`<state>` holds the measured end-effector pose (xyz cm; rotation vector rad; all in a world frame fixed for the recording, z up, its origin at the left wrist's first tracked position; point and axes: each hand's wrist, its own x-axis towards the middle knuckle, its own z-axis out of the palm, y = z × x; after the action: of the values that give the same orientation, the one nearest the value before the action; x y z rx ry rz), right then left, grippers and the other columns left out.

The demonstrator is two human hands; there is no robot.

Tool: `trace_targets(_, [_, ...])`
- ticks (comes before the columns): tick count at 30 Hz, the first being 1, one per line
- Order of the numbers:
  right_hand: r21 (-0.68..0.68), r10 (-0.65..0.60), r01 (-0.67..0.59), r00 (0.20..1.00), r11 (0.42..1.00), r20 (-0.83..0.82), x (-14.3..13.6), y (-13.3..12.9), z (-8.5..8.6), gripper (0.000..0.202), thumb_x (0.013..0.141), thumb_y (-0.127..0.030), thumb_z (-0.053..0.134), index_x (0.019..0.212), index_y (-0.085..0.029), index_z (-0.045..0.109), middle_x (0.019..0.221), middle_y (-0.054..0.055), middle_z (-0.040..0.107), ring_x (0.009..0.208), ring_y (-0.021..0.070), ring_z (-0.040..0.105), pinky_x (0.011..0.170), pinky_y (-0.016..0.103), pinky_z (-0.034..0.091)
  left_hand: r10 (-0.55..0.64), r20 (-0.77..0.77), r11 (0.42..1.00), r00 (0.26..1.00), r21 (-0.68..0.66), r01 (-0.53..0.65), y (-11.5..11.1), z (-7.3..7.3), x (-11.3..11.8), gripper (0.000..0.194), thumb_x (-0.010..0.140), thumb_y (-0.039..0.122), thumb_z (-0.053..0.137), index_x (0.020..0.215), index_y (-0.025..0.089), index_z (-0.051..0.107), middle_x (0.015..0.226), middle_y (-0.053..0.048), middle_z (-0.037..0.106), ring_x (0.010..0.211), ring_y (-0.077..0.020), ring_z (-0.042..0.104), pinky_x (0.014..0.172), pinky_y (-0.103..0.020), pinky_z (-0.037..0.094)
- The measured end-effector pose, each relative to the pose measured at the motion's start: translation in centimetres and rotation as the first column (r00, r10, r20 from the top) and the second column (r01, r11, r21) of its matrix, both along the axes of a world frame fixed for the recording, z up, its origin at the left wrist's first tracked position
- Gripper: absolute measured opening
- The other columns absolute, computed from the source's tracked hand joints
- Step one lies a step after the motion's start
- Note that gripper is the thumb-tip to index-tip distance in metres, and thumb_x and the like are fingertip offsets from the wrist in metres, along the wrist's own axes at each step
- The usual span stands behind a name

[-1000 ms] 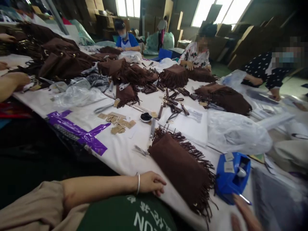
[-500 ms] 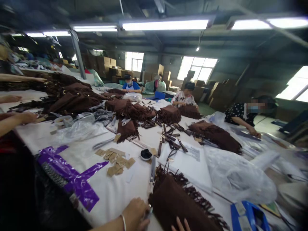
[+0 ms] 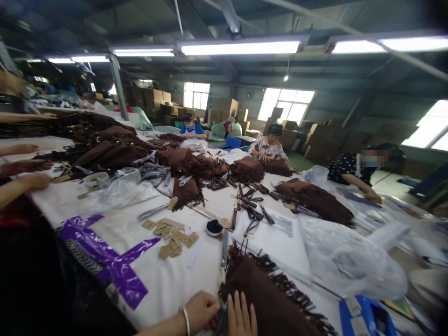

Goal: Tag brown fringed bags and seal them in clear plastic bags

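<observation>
A dark brown fringed bag (image 3: 266,294) lies on the table below me, its fringe along the far and right sides. My right hand (image 3: 241,317) rests flat on its left part, fingers stretched out. Right beside it, at the bag's left edge, my left hand (image 3: 203,310) is closed, with a bangle at the wrist. A greyish piece shows by its fingertips; what the fingers grip is hidden. From the bag's upper left corner a grey strap (image 3: 224,252) with a metal clasp reaches away from me.
Tan tags (image 3: 173,235) and a small dish of black stuff (image 3: 214,227) lie ahead. Dark straps (image 3: 248,205), brown fringed bags (image 3: 191,163) and clear plastic (image 3: 350,252) spread across the table (image 3: 168,275). A blue box (image 3: 366,317) is at right. Co-workers' hands (image 3: 31,182) are at left.
My right hand has slid left and up over the bag, coming next to my left hand. The left hand stays at the bag's edge. The view has tilted slightly up.
</observation>
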<state>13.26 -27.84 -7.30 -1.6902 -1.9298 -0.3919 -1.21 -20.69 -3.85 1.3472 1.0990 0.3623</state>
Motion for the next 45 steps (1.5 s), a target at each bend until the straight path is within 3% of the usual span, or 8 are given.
trace_targets(8, [-0.420, -0.094, 0.078, 0.995, 0.904, -0.018, -1.8, -0.4, 4.7, 0.062, 0.084, -0.038, 0.047, 0.137, -0.008, 0.041, 0.144, 0.016, 0.038, 0.135, 0.0322, 0.030, 0.110, 0.049, 0.023, 0.082, 0.109, 0.966, 0.991, -0.255, -0.052, -0.1, 0.9, -0.4, 0.072, 0.065, 0.075, 0.054, 0.087, 0.008, 0.068, 0.078, -0.009, 0.068, 0.063, -0.0142, 0.062, 0.062, -0.025, 0.048])
trace_targets(15, [-0.422, -0.099, 0.097, 0.995, 0.901, 0.018, -0.6, 1.0, 5.0, 0.056, 0.079, -0.008, 0.039, 0.135, -0.013, 0.045, 0.132, 0.015, 0.052, 0.117, 0.0288, 0.047, 0.092, 0.044, 0.042, 0.095, 0.106, 0.954, 0.990, -0.293, -0.060, 0.1, 1.3, -0.6, 0.075, 0.069, 0.076, 0.052, 0.095, 0.006, 0.066, 0.083, -0.013, 0.070, 0.072, -0.0187, 0.067, 0.067, -0.028, 0.051])
trace_targets(20, [-0.350, 0.063, -0.109, 0.988, 0.930, -0.140, 1.4, 0.7, 6.0, 0.060, 0.075, 0.000, 0.040, 0.132, -0.018, 0.046, 0.110, 0.010, 0.058, 0.098, 0.0225, 0.051, 0.087, 0.037, 0.047, 0.161, 0.214, 0.876, 0.963, -0.480, -0.040, 0.5, 1.9, -0.6, 0.072, 0.067, 0.073, 0.059, 0.099, 0.009, 0.063, 0.087, -0.013, 0.070, 0.075, -0.0207, 0.068, 0.075, -0.035, 0.052])
trace_targets(26, [-0.313, 0.212, -0.320, 0.918, 0.894, -0.335, 1.7, -1.9, 6.4, 0.069, 0.075, 0.001, 0.042, 0.139, -0.023, 0.037, 0.114, 0.008, 0.053, 0.102, 0.0217, 0.048, 0.093, 0.038, 0.046, 0.458, 0.536, 0.660, 0.709, -0.739, 0.133, 0.7, 1.8, 2.5, 0.041, 0.084, 0.050, 0.057, 0.095, 0.010, 0.064, 0.081, -0.008, 0.070, 0.081, -0.0197, 0.067, 0.079, -0.032, 0.053])
trace_targets(33, [-0.338, 0.226, -0.390, 0.871, 0.856, -0.436, 1.0, -3.6, 6.9, 0.079, 0.068, 0.008, 0.041, 0.140, -0.026, 0.034, 0.117, 0.008, 0.051, 0.105, 0.0221, 0.046, 0.094, 0.039, 0.046, 0.666, 0.523, 0.559, 0.532, -0.822, 0.109, 3.7, 1.0, 4.4, 0.024, 0.084, 0.025, 0.054, 0.092, 0.005, 0.065, 0.078, -0.012, 0.072, 0.088, -0.0262, 0.069, 0.088, -0.039, 0.051])
trace_targets(37, [-0.366, 0.240, -0.420, 0.863, 0.831, -0.444, 0.2, -3.4, 7.2, 0.083, 0.063, 0.011, 0.039, 0.138, -0.024, 0.037, 0.117, 0.008, 0.052, 0.105, 0.0217, 0.045, 0.095, 0.039, 0.045, 0.669, 0.532, 0.586, 0.518, -0.807, 0.073, 4.0, 0.9, 2.6, 0.021, 0.083, 0.023, 0.054, 0.090, 0.005, 0.065, 0.078, -0.012, 0.072, 0.085, -0.0261, 0.069, 0.085, -0.040, 0.052])
trace_targets(43, [-0.435, 0.267, -0.426, 0.886, 0.793, -0.379, -1.4, -3.0, 6.9, 0.075, 0.064, 0.009, 0.044, 0.133, -0.021, 0.044, 0.116, 0.008, 0.055, 0.105, 0.0219, 0.048, 0.095, 0.039, 0.045, 0.594, 0.544, 0.790, 0.593, -0.532, -0.303, 2.8, 2.1, -0.1, 0.026, 0.077, 0.026, 0.065, 0.099, 0.011, 0.064, 0.085, -0.007, 0.071, 0.086, -0.0216, 0.068, 0.082, -0.033, 0.053])
trace_targets(45, [-0.456, 0.267, -0.407, 0.901, 0.792, -0.341, -1.7, -3.0, 6.6, 0.067, 0.070, 0.005, 0.048, 0.131, -0.021, 0.047, 0.116, 0.009, 0.057, 0.104, 0.0227, 0.050, 0.094, 0.040, 0.046, 0.435, 0.564, 0.899, 0.702, -0.324, -0.296, 1.9, 2.8, 0.0, 0.035, 0.076, 0.025, 0.068, 0.109, 0.015, 0.062, 0.100, -0.006, 0.070, 0.102, -0.0212, 0.063, 0.093, -0.031, 0.048])
